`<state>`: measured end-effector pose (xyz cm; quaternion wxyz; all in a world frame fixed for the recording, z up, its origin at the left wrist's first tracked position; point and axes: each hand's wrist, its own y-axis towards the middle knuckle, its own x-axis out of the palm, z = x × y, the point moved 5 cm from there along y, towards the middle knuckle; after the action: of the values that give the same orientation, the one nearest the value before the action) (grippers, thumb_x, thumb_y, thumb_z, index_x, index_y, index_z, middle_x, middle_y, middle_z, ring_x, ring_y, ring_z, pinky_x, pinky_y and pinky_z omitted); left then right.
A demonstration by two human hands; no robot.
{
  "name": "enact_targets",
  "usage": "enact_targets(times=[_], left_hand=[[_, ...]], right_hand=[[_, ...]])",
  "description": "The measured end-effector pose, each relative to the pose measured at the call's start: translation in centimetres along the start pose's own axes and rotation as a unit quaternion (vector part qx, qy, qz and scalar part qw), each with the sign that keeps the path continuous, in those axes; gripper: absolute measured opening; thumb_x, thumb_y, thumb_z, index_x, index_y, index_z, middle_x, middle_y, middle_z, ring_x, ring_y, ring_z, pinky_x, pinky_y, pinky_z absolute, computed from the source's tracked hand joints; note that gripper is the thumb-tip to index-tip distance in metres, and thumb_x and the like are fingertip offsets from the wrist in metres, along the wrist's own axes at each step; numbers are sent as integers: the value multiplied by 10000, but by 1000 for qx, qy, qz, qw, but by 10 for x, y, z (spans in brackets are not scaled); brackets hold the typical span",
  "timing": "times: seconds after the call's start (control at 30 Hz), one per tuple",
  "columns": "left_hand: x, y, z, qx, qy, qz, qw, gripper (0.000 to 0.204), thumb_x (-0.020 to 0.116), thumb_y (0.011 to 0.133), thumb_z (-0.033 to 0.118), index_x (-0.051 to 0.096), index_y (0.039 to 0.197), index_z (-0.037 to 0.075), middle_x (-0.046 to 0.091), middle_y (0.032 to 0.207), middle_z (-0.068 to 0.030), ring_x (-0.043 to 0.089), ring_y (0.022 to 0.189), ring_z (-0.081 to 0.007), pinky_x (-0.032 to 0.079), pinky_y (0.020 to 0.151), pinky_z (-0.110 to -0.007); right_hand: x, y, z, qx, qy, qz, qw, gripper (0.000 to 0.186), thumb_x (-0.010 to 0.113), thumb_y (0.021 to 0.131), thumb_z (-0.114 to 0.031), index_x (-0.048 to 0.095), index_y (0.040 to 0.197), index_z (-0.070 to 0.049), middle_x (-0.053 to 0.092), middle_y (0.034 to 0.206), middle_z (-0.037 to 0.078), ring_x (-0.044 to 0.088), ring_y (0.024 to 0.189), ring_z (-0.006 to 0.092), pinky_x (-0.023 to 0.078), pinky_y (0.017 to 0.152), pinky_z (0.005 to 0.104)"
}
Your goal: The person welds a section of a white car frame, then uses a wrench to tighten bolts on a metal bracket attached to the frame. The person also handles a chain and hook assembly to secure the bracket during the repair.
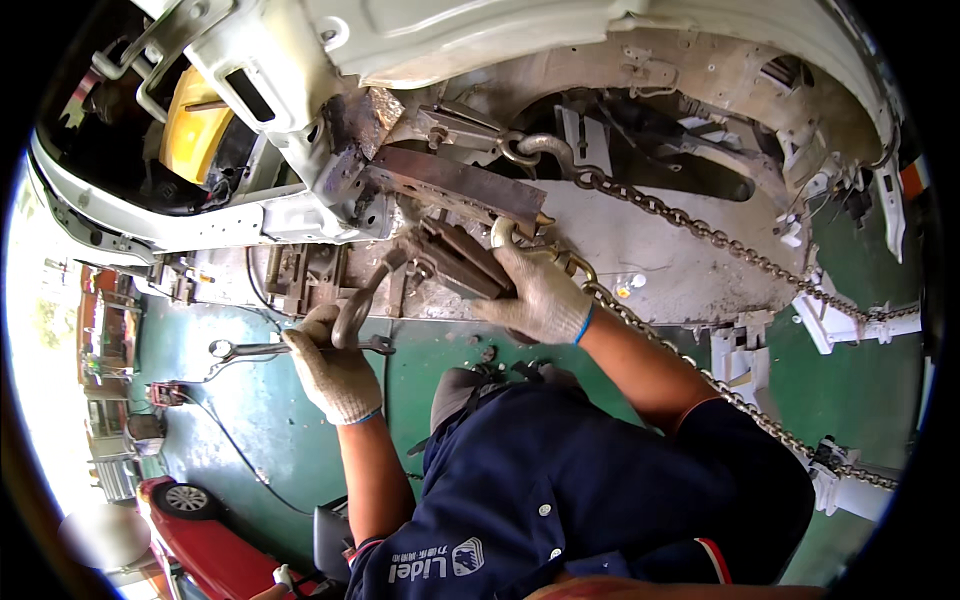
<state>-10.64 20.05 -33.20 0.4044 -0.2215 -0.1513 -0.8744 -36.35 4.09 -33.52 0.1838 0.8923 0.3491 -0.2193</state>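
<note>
My left hand (335,370), in a knit work glove, is closed round a long combination spanner (255,349) lying crosswise. Its fingers also meet a curved steel ring (358,305) at the end of a heavy pulling clamp (465,262). My right hand (543,297), gloved too, wraps the clamp's other end below a rusty steel bar (455,185) on the car body. Just above that hand is a hook (502,233), joined to the lower chain (640,322). Whether the clamp's jaws grip the body is unclear.
A second clamp (460,132) above is hooked to the upper chain (690,220), which runs right to a white frame arm (865,325). The stripped car body (310,215) fills the top. On the green floor stands a red car (205,540) at lower left; a black hose (235,445) crosses nearby.
</note>
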Motion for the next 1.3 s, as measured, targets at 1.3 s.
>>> enact_targets(times=[1.3], left_hand=[[-108, 78, -77, -441, 481, -340, 677, 407, 503, 1114, 343, 684, 1112, -21, 563, 751, 0, 471, 662, -89, 368, 645, -270]], right_hand=[[276, -60, 128, 337, 351, 25, 873, 451, 806, 870, -323, 654, 1165, -17, 757, 845, 171, 768, 796, 350, 593, 740, 447]])
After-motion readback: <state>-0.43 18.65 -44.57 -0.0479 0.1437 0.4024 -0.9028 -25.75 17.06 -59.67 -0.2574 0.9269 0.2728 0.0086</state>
